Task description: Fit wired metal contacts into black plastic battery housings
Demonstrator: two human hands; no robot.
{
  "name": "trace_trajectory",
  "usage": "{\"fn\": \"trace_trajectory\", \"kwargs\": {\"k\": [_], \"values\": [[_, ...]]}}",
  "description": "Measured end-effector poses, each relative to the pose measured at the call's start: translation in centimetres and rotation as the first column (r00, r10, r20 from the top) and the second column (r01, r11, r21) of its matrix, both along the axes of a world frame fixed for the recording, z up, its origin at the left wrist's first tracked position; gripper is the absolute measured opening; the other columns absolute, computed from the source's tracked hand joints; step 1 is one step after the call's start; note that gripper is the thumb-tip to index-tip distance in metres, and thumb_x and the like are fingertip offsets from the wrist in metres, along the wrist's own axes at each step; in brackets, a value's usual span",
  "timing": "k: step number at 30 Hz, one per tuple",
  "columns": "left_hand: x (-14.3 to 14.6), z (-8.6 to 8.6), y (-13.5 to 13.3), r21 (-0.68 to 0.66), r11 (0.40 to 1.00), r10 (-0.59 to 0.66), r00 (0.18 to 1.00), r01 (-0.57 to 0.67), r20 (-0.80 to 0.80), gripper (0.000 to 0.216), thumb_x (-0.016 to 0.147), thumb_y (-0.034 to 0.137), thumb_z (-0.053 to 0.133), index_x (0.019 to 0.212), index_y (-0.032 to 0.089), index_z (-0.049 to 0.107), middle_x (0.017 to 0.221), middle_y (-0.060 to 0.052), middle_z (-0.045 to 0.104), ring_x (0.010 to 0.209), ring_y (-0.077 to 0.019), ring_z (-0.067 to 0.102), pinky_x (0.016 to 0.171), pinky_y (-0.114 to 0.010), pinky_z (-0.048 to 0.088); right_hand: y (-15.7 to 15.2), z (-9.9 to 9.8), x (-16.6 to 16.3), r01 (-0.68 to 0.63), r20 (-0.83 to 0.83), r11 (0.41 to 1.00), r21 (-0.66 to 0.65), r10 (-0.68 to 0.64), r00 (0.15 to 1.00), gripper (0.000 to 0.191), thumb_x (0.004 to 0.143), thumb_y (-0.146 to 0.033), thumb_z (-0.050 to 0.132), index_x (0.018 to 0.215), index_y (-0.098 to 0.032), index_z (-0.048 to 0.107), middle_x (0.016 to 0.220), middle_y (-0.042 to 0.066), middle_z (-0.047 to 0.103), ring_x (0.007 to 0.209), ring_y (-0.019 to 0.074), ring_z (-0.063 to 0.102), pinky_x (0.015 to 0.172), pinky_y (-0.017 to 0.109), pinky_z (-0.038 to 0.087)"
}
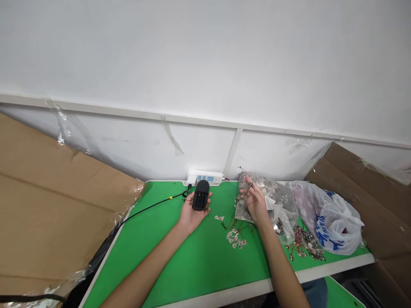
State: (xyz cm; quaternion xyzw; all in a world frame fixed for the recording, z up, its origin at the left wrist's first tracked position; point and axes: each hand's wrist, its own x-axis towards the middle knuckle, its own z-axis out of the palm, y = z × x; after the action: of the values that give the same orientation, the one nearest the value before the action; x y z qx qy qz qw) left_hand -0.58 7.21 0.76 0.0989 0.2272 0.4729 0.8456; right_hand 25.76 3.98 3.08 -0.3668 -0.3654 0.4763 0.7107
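Note:
My left hand [192,214] lies palm up over the green table [192,256] and cradles a black plastic case [201,195] with ribbed slots. My right hand [255,201] is raised to the right of it, fingers pinched on a small wired part [244,174] whose thin wires stick up. It hovers in front of a clear bag of small metal parts [272,196]. Several loose small metal pieces with red wires [236,237] lie on the table between my hands.
A white power strip [205,176] sits at the table's back edge, with a black cable [147,208] running left. A white and blue plastic bag [330,222] lies at the right. Cardboard sheets [48,201] flank both sides. More loose parts [305,246] lie near the right edge.

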Motion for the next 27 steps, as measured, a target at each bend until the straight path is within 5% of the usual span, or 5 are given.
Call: {"fn": "trace_trajectory", "kwargs": {"k": [6,14,18,21,27], "values": [[0.0,0.0,0.0,0.008,1.000,-0.014,1.000,0.014,0.010,0.044,0.103,0.037,0.052,0.134,0.009,0.065,0.119,-0.018,0.077,0.081,-0.0224,0.076,0.063,-0.034,0.061,0.3,-1.2,-1.6,-0.049,0.070,0.993,-0.105,0.057,0.996,0.045,0.084,-0.046,0.080,0.122,-0.023,0.077,0.135,0.010,0.072,0.085,0.0170,0.071,0.068,0.029,0.058],[0.1,-0.2,0.0,0.033,0.999,-0.013,1.000,0.013,-0.011,0.041,0.106,0.037,0.053,0.133,0.009,0.065,0.120,-0.017,0.078,0.083,-0.0231,0.077,0.062,-0.034,0.062,0.5,-1.0,-0.2,0.326,0.318,0.945,0.001,-0.310,0.896,0.051,0.081,-0.054,0.081,0.118,-0.019,0.076,0.121,0.011,0.076,0.083,0.0189,0.067,0.080,0.038,0.059],[0.1,-0.3,0.0,0.051,0.999,-0.012,0.999,0.014,-0.032,0.037,0.106,0.038,0.055,0.131,0.012,0.065,0.125,-0.017,0.077,0.087,-0.0235,0.078,0.064,-0.034,0.063,-0.2,-0.5,5.1,0.773,0.465,0.580,0.257,-0.775,0.427,0.049,0.088,-0.054,0.073,0.116,-0.014,0.076,0.114,0.013,0.072,0.089,0.0208,0.066,0.086,0.038,0.056],[0.2,-0.1,0.0,0.076,0.997,-0.008,0.998,0.013,-0.064,0.036,0.104,0.039,0.062,0.131,0.016,0.066,0.128,-0.015,0.076,0.089,-0.0224,0.078,0.065,-0.032,0.064,-1.1,-1.3,9.2,0.860,0.571,0.402,0.314,-0.804,0.167,0.048,0.092,-0.051,0.067,0.118,-0.011,0.074,0.114,0.015,0.070,0.085,0.0208,0.064,0.085,0.038,0.055],[1.1,-0.7,-0.6,0.225,0.973,0.109,0.947,-0.040,-0.304,0.047,0.091,0.040,0.081,0.131,0.020,0.066,0.138,-0.014,0.070,0.097,-0.0225,0.077,0.070,-0.030,0.063,-1.9,-4.2,12.5,0.789,0.768,0.559,0.253,-0.613,0.188,0.045,0.085,-0.050,0.069,0.106,-0.011,0.079,0.092,0.013,0.073,0.080,0.0255,0.066,0.084,0.042,0.054]]}}
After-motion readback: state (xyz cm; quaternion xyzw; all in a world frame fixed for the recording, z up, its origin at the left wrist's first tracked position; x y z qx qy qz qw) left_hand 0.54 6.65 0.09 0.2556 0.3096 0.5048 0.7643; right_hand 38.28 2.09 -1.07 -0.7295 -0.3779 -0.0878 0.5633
